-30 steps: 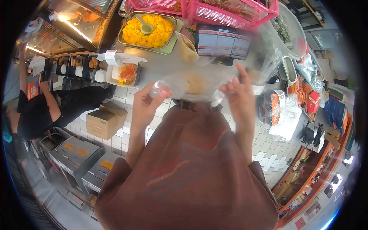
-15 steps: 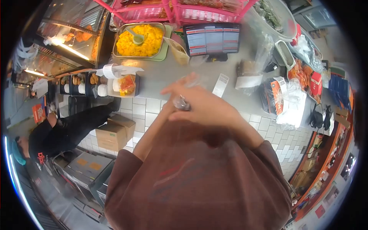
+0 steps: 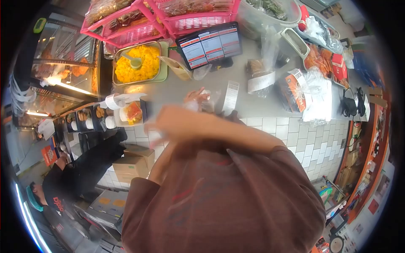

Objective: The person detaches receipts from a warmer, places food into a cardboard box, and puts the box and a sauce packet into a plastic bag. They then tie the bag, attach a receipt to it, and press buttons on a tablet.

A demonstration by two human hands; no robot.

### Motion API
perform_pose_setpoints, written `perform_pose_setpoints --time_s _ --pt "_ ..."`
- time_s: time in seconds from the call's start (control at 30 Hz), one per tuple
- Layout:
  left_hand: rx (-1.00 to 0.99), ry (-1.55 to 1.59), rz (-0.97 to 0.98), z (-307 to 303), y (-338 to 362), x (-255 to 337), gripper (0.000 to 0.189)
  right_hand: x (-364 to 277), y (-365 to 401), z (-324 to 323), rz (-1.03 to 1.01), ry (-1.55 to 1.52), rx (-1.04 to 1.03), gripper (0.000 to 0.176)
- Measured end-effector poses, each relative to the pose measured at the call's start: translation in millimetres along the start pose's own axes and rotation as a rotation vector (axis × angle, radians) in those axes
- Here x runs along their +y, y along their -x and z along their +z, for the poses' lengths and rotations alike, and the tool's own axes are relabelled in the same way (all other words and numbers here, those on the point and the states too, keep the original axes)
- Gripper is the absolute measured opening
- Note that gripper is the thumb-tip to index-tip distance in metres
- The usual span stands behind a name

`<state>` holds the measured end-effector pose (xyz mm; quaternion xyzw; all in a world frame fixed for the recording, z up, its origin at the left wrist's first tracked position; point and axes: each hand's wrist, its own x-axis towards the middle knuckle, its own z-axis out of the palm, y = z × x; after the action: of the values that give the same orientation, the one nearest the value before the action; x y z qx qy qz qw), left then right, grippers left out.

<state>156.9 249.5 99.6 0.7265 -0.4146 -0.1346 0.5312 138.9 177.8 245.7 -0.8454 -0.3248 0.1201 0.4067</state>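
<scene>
My left hand (image 3: 196, 98) is over the front of the steel counter (image 3: 168, 93), its fingers curled at a piece of clear plastic (image 3: 213, 99). Whether that plastic is a bag or a glove, I cannot make out. Across my left forearm passes my right arm, its hand (image 3: 166, 121) smeared by motion, so its fingers do not show clearly. To the left of my hands sits a box of food (image 3: 131, 113) with yellow and orange contents. A white paper slip (image 3: 230, 97) lies just right of my left hand.
A tray of yellow food (image 3: 145, 69) with a ladle, a tablet screen (image 3: 209, 45) and pink baskets (image 3: 168, 21) stand at the back. Wrapped packages (image 3: 291, 92) are on the right. Another person (image 3: 71, 173) is at the left, near a cardboard box (image 3: 130, 166).
My right hand has swept left across my left forearm; before, it was over the counter edge near the middle. My view has turned and shifted, so the counter things appear tilted and farther left.
</scene>
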Motion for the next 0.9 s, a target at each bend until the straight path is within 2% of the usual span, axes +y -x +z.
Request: perform_pose_setpoints --time_s 0.07,0.13,0.17,0.23,0.27,0.3,0.37,0.4,0.47,0.5,0.53,0.57,0.6,0.67,0.7,0.73,0.77,0.8,0.83,0.87,0.9 --pt "-0.117 0.143 0.038 -15.1 1.2 8.9 0.046 40.0 20.7 -25.3 0.199 -0.395 0.588 0.036" --pt "-0.215 0.197 0.119 -25.5 -9.0 18.3 0.045 120.4 46.5 -36.9 0.461 -0.560 0.471 0.040" --pt "-0.234 0.166 0.170 -32.2 -16.8 24.9 0.045 138.0 59.4 -38.0 0.468 -0.553 0.483 0.040" --pt "-0.197 -0.007 0.319 -36.9 -55.0 37.9 0.044 165.0 85.2 -40.0 0.410 -0.759 0.067 0.060" --pt "-0.114 -0.176 0.385 -38.2 -71.1 51.3 0.041 179.9 99.3 -30.1 0.209 -0.956 0.150 0.057" --pt "-0.027 -0.345 0.452 -43.7 -92.6 73.2 0.038 174.7 105.9 -37.3 0.215 -0.948 0.163 0.057" --pt "0.052 -0.882 0.492 -59.9 -123.0 115.9 0.036 143.2 114.9 -55.6 0.244 -1.090 0.500 0.055" --pt "0.052 -0.879 0.499 -63.6 -125.7 112.3 0.036 127.8 116.8 -60.1 0.318 -1.120 0.671 0.048" --pt "0.186 -1.024 0.153 -70.9 -130.6 100.3 0.036 89.3 110.9 -33.6 0.180 -0.852 1.267 0.046" --pt "0.269 -0.951 0.087 -77.7 -132.2 89.5 0.036 66.6 105.5 -11.9 0.156 -0.618 1.509 0.038" --pt "0.331 -0.824 0.054 -83.5 -128.6 81.3 0.036 52.5 125.7 2.8 0.250 -0.268 1.349 0.021" --pt "0.381 -0.701 0.024 -87.0 -120.1 76.5 0.037 51.8 143.0 23.4 0.146 -0.266 1.148 0.019" --pt "0.412 -0.568 -0.023 -89.2 -110.9 69.5 0.037 59.3 157.3 34.2 0.041 -0.256 0.945 0.024" --pt "0.426 -0.285 -0.158 -88.3 -81.4 58.0 0.037 77.9 183.6 13.7 0.125 -0.012 1.115 0.030" --pt "0.388 -0.142 -0.241 -83.6 -65.6 50.0 0.038 122.4 197.0 19.3 0.300 0.167 1.314 0.031" --pt "0.340 -0.003 -0.321 -76.3 -49.9 40.5 0.038 144.6 218.0 -23.8 0.256 -0.022 1.445 0.031" --pt "0.293 0.121 -0.395 -67.1 -36.6 29.7 0.038 171.9 236.5 -64.0 0.546 0.228 1.484 0.026" --pt "0.229 0.219 -0.458 -55.2 -27.4 17.8 0.039 186.8 243.9 -109.0 0.661 0.168 1.544 0.020" --pt "0.181 0.276 -0.493 -48.5 -14.0 11.3 0.039 231.1 268.8 -136.7 0.776 0.146 1.515 0.023" --pt "0.119 0.314 -0.528 -38.0 -6.6 4.4 0.039 280.7 295.5 -157.5 0.801 0.339 1.471 0.021" --pt "0.047 0.308 -0.538 -25.0 -1.6 -5.2 0.040 336.5 326.2 -174.2 0.849 0.372 1.351 0.020"
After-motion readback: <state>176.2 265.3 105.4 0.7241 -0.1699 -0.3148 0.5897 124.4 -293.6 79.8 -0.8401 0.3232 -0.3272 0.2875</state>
